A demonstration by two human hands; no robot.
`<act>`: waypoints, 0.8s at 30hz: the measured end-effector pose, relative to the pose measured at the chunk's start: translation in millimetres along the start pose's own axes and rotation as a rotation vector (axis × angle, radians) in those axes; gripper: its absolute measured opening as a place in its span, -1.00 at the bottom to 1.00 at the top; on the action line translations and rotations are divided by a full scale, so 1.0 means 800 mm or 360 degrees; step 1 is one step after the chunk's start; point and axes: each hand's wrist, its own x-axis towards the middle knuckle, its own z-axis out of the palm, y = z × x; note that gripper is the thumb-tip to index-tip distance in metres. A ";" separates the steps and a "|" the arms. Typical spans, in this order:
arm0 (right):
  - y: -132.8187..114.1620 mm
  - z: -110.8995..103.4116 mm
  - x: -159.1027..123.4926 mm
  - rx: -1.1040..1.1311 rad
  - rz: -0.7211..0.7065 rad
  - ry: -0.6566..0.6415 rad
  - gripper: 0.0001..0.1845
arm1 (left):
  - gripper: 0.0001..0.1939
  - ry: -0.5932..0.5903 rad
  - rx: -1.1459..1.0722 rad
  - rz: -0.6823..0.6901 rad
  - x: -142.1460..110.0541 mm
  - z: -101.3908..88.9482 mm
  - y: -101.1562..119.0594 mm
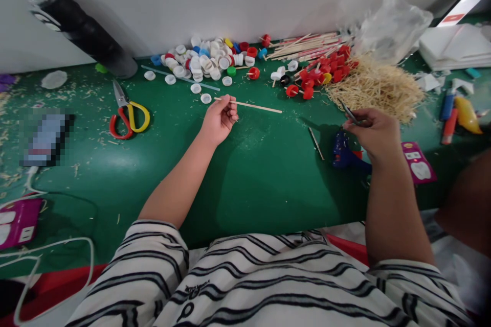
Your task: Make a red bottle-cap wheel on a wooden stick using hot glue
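Over the middle of the green table, my left hand [220,118] is closed on a thin wooden stick [261,108], which points out to the right. A dark, slim metal tool with a narrow tip [346,109] is gripped in my right hand [374,130]; its exact kind I cannot make out. Below that hand lies a blue glue gun [341,150], partly hidden by my wrist. A thin metal blade-like piece [316,143] rests between the two hands. Just beyond my left hand are white bottle caps [206,98]. Straw-like shavings [379,87] are heaped past my right hand.
Mixed caps [210,59] are piled along the wall, beside wooden sticks [307,45] and red caps on sticks [318,74]. Scissors [129,115], a phone [48,138] and a black bottle [92,36] stand or lie left. A purple power strip [419,162] lies right, near another person's arm [468,204].
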 end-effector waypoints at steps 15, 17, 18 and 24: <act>-0.009 0.001 -0.004 0.0055 0.0027 0.0032 -0.61 | -0.74 0.0005 0.0010 0.0005 0.001 0.000 -0.001; -0.008 0.002 -0.003 0.0052 0.0040 0.0032 -0.60 | -0.75 0.0022 0.0029 0.0002 0.000 0.001 -0.001; -0.008 0.002 -0.003 0.0052 0.0054 0.0034 -0.60 | -0.75 0.0028 0.0030 0.0005 0.000 0.001 -0.001; -0.007 0.001 -0.004 0.0044 0.0053 0.0022 -0.61 | -0.73 -0.0017 -0.0018 0.0016 0.000 0.000 -0.001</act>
